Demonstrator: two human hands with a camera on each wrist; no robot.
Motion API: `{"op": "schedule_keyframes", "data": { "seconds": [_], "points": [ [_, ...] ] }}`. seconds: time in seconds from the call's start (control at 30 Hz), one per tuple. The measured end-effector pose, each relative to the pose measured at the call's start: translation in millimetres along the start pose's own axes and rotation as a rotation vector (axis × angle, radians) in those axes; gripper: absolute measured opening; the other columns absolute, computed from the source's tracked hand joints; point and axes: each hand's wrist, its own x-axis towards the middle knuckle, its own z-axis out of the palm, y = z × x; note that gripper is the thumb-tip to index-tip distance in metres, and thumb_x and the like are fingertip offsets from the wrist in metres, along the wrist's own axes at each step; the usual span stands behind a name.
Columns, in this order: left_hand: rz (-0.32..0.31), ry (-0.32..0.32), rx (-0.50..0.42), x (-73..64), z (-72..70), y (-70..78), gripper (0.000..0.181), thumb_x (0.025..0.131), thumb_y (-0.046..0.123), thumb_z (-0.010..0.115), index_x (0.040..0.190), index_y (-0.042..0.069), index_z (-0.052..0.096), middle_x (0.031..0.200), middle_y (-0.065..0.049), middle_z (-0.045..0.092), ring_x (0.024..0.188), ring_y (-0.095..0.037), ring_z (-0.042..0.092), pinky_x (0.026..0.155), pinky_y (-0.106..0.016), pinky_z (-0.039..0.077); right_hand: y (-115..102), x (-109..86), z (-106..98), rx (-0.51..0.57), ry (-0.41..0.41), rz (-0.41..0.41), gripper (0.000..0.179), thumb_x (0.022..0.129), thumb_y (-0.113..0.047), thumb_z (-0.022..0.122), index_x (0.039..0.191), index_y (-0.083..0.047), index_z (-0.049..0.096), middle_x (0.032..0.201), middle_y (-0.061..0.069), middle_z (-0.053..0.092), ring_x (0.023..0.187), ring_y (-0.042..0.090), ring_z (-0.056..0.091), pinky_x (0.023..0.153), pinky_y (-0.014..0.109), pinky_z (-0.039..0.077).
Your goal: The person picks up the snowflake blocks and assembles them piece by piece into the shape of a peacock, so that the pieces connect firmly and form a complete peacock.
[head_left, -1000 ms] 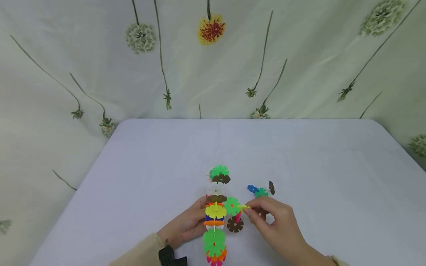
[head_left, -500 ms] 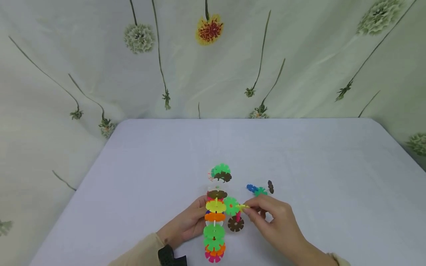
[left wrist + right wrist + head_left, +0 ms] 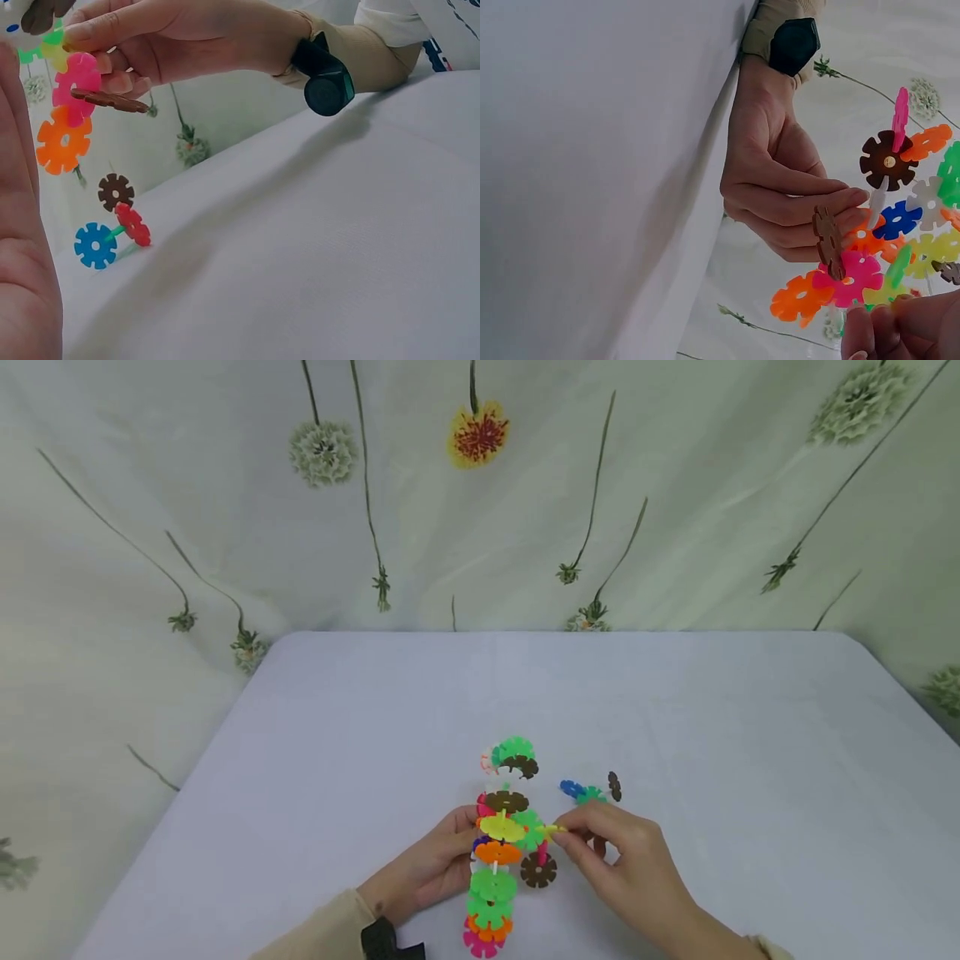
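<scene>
My left hand grips a long chain of slotted snowflake building discs from its left side. Green discs show near its lower end, with an orange disc and a yellow disc above them. Thumb and fingers of my right hand pinch a smaller yellow disc on a side branch. Below it on that branch hang a pink disc, a brown disc and an orange disc. The left fingertips are partly hidden behind the chain in the head view.
Just beyond the right hand, a small joined group lies on the white table, with a blue disc, a red disc and a brown disc. A floral cloth hangs behind the table.
The chain has tilted slightly, its far end shifting right and its near end a little left. Both hands keep their hold and stay nearly in place; the view has shifted a little.
</scene>
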Motion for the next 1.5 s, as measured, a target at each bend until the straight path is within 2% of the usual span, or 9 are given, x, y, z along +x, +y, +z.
{"op": "schedule_keyframes", "data": {
  "seconds": [0.17, 0.33, 0.47, 0.7, 0.9, 0.97, 1.23, 1.4, 1.5],
  "points": [
    [0.025, -0.067, 0.056, 1.8, -2.5, -1.1, 0.024, 0.1, 0.002, 0.04, 0.12, 0.001, 0.053, 0.119, -0.011, 0.059, 0.109, -0.018, 0.056, 0.096, -0.031, 0.04, -1, -0.3, 1, -0.012, -0.028, 0.032, 0.025, 0.073, 0.006, 0.075, 0.086, -0.015, 0.066, 0.076, -0.011, 0.06, 0.061, 0.003, 0.048, 0.051, 0.017, 0.046],
    [-0.011, 0.032, 0.158, -2.0, -2.6, -5.0, 0.028, 0.097, 0.006, 0.05, 0.123, -0.004, 0.051, 0.12, -0.012, 0.06, 0.108, -0.02, 0.057, 0.094, -0.033, 0.042, 4, -9.6, 5, 0.07, -0.089, 0.233, 0.021, 0.077, -0.004, 0.075, 0.091, -0.014, 0.063, 0.076, -0.012, 0.056, 0.062, 0.006, 0.052, 0.054, 0.022, 0.051],
    [-0.08, 0.092, 0.179, -4.2, -2.2, -9.5, 0.034, 0.096, 0.01, 0.054, 0.126, -0.005, 0.048, 0.122, -0.013, 0.058, 0.108, -0.021, 0.058, 0.094, -0.034, 0.042, 11, -23.3, 10, 0.147, -0.148, 0.374, 0.033, 0.076, -0.012, 0.078, 0.104, -0.01, 0.06, 0.075, -0.008, 0.05, 0.061, 0.008, 0.051, 0.054, 0.022, 0.049],
    [-0.106, 0.049, 0.214, -0.1, -3.3, -9.9, 0.036, 0.097, 0.01, 0.052, 0.128, -0.007, 0.049, 0.121, -0.013, 0.059, 0.105, -0.018, 0.059, 0.092, -0.031, 0.044, 17, -26.3, 15, 0.158, -0.164, 0.34, 0.036, 0.073, -0.005, 0.079, 0.104, -0.005, 0.061, 0.073, -0.008, 0.044, 0.059, 0.008, 0.043, 0.049, 0.024, 0.041],
    [-0.106, 0.127, 0.272, 2.5, 2.2, -2.2, 0.025, 0.095, 0.01, 0.056, 0.117, -0.001, 0.058, 0.111, -0.009, 0.063, 0.096, -0.014, 0.062, 0.086, -0.027, 0.047, 20, -17.6, 17, 0.115, -0.146, 0.211, 0.034, 0.073, -0.018, 0.081, 0.101, -0.014, 0.063, 0.08, -0.01, 0.047, 0.068, 0.008, 0.045, 0.051, 0.021, 0.043],
    [-0.097, 0.145, 0.303, 2.4, 3.0, -0.7, 0.022, 0.094, 0.014, 0.058, 0.112, 0.002, 0.061, 0.105, -0.006, 0.065, 0.092, -0.013, 0.062, 0.085, -0.027, 0.048, 22, -16.0, 17, 0.1, -0.134, 0.186, 0.03, 0.074, -0.013, 0.081, 0.097, -0.015, 0.062, 0.085, -0.009, 0.049, 0.071, 0.009, 0.047, 0.053, 0.022, 0.045],
    [-0.042, 0.226, 0.501, -1.6, 9.6, 6.3, 0.041, 0.094, 0.029, 0.058, 0.11, -0.009, 0.06, 0.096, -0.01, 0.066, 0.09, -0.018, 0.064, 0.084, -0.034, 0.05, 27, -13.6, 18, 0.052, -0.207, 0.331, 0.033, 0.072, 0.003, 0.075, 0.098, -0.012, 0.063, 0.087, -0.011, 0.06, 0.076, 0.008, 0.052, 0.061, 0.024, 0.047],
    [-0.068, 0.328, 0.638, 1.3, 22.8, 2.7, 0.054, 0.085, 0.03, 0.07, 0.117, -0.011, 0.056, 0.107, -0.016, 0.065, 0.098, -0.025, 0.063, 0.084, -0.035, 0.05, 26, -15.3, 18, 0.048, -0.235, 0.315, 0.038, 0.071, 0.004, 0.077, 0.105, -0.01, 0.065, 0.09, -0.01, 0.059, 0.076, 0.01, 0.052, 0.06, 0.023, 0.046],
    [-0.075, 0.34, 0.674, 1.3, 26.4, 1.8, 0.057, 0.087, 0.03, 0.068, 0.122, -0.013, 0.052, 0.11, -0.017, 0.064, 0.101, -0.026, 0.062, 0.084, -0.034, 0.049, 25, -15.9, 18, 0.028, -0.227, 0.312, 0.04, 0.071, 0.004, 0.077, 0.106, -0.011, 0.065, 0.09, -0.01, 0.059, 0.076, 0.01, 0.052, 0.059, 0.023, 0.046]
  ]
}}
